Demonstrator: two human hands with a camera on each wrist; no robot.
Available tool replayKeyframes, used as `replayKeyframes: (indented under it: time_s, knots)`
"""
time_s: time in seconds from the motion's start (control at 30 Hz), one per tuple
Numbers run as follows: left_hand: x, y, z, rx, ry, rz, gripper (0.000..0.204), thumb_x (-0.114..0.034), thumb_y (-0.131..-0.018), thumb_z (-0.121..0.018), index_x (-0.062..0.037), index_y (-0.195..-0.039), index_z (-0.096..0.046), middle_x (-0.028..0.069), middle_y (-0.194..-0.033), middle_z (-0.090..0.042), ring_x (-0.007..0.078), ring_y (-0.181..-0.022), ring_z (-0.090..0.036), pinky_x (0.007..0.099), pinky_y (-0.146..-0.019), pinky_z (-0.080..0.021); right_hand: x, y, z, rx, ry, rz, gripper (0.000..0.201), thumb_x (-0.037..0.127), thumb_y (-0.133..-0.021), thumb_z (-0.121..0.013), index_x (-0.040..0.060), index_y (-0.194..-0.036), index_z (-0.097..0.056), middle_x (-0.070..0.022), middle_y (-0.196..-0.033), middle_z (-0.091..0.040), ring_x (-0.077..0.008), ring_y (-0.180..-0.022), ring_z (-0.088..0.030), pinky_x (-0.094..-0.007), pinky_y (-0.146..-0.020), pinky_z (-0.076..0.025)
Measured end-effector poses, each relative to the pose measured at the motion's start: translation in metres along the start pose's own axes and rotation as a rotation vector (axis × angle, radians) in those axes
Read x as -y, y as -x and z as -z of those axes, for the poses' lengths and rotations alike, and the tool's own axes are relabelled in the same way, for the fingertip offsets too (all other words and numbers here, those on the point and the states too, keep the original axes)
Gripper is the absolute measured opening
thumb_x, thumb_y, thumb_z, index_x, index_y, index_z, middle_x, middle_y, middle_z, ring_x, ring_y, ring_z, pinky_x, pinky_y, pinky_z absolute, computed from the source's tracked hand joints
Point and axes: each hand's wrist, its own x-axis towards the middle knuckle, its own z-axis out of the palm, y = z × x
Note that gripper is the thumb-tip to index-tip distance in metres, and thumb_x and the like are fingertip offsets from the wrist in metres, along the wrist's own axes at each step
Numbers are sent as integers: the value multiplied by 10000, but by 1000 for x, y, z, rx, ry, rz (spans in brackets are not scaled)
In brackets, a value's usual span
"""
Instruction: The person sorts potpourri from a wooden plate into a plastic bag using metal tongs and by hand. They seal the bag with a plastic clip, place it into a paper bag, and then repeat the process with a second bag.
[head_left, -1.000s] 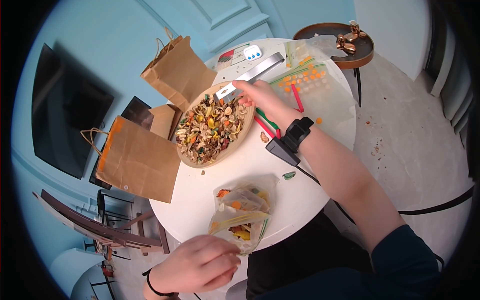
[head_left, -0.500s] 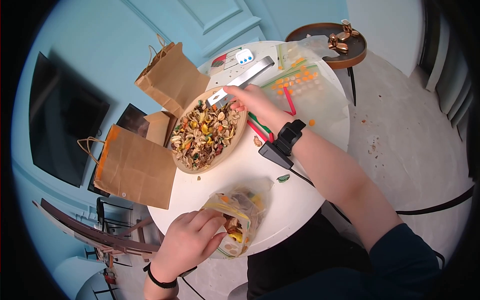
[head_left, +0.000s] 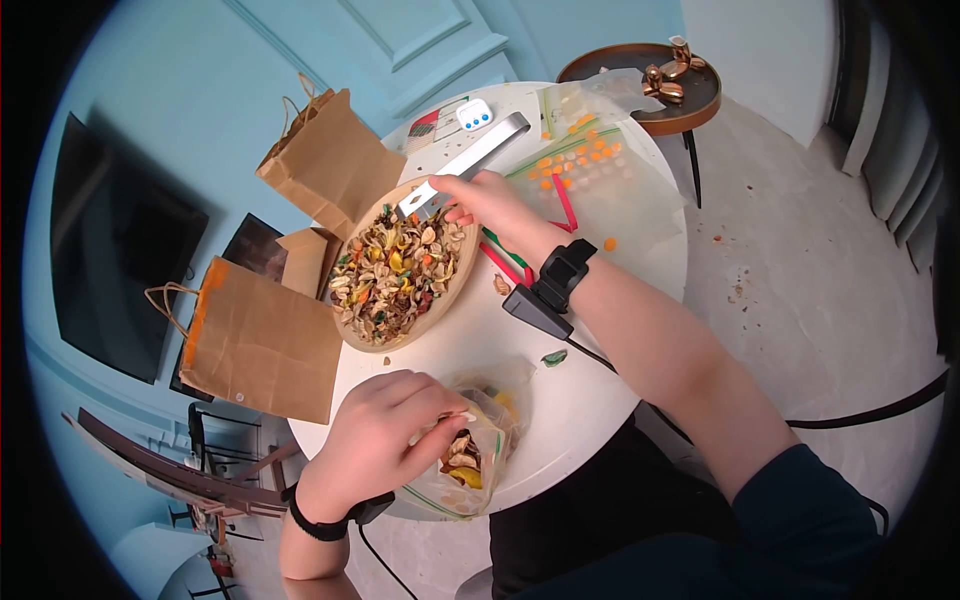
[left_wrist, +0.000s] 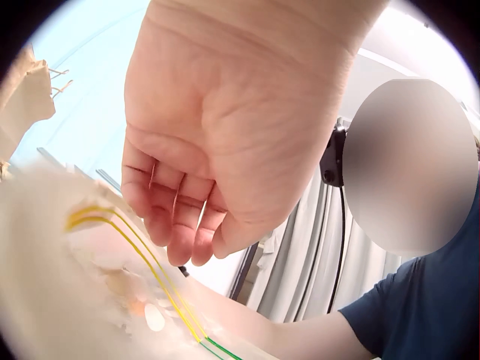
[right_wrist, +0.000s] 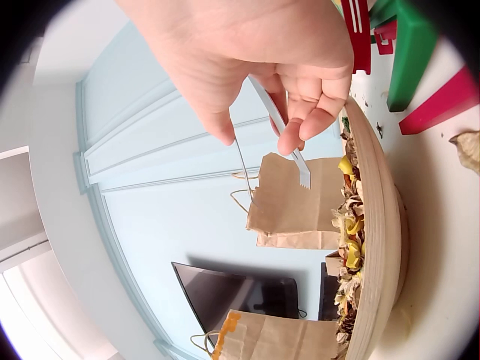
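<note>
In the head view my left hand (head_left: pixel 395 430) is at the mouth of a clear plastic zip bag (head_left: pixel 490 445), finger and thumb pinching its upper edge. The bag holds dried petals. Its yellow zip strips curve below the curled fingers in the left wrist view. My right hand (head_left: pixel 490 205) holds metal tongs (head_left: pixel 480 152) between thumb and fingers, over the far rim of a pale wooden bowl (head_left: pixel 463 278). Dried potpourri (head_left: pixel 390 275) fills that bowl. Toothed tong tips (right_wrist: pixel 305 180) hang apart above it in the right wrist view, with nothing between them.
Two brown paper bags (head_left: pixel 262 340) stand left of the bowl. A white timer (head_left: pixel 475 114) sits at the back. Flat plastic bags with orange dots (head_left: pixel 600 155), red tongs (head_left: pixel 566 203) and a green leaf (head_left: pixel 553 358) lie on the round white table (head_left: pixel 590 400).
My left hand has moved up from the near side onto the bag's mouth, which now gapes wider. The right hand keeps the tongs over the bowl's rim.
</note>
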Motion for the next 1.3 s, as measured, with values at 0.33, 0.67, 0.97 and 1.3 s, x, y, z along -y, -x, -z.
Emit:
replayKeyframes:
  time_s: [0.33,0.67,0.97,1.3]
  knots:
    - [3,-28,-16,180,35,-52,157,-136,-784,-671,-64,-909,-607,78,-741,-572,255,-687,-579,344,-600,-460,-2,-4,0,16,0,-6,497,443,-812,-641,-6,-1024,-624,-63,-879,-583,-94,-713,-550,-223,-623,-432]
    - [33,-73,2,688,228,164,352,-240,-889,-589,-34,-1168,-525,69,-936,-601,179,-811,-586,308,-689,-475,-7,-6,-1,-31,-44,30,495,426,-761,-671,-28,-954,-625,-69,-819,-607,-121,-659,-578,-235,-565,-451]
    - [52,-99,-35,417,-55,157,324,-148,-845,-577,-23,-1133,-499,152,-1002,-581,331,-945,-573,395,-815,-448,6,-4,10,-58,-149,-105,558,441,-782,-676,2,-1102,-547,-100,-945,-555,-139,-858,-569,-260,-747,-465]
    - [71,-102,-44,392,61,59,506,-82,-832,-571,-11,-1302,-398,169,-1247,-456,335,-1074,-531,386,-925,-427,12,-13,24,-99,-594,-184,435,406,-774,-696,76,-1030,-575,-100,-931,-557,-164,-844,-551,-269,-725,-457]
